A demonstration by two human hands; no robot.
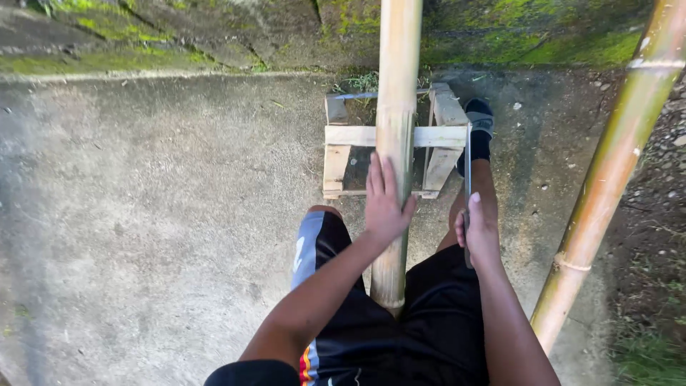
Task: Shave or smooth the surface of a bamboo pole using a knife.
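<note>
Left hand lies flat and open on the bamboo pole, fingers spread along its top, pressing rather than gripping; this likely keeps the round pole from rolling. Right hand is closed around the handle of a long knife, blade pointing forward beside the pole and clear of the other hand. Pole placement: it runs from between the person's thighs forward across a small wooden frame, which lifts it off the concrete ground. A second bamboo pole slants at the right, untouched. One foot in a dark sock rests beside the frame, probably for bracing.
</note>
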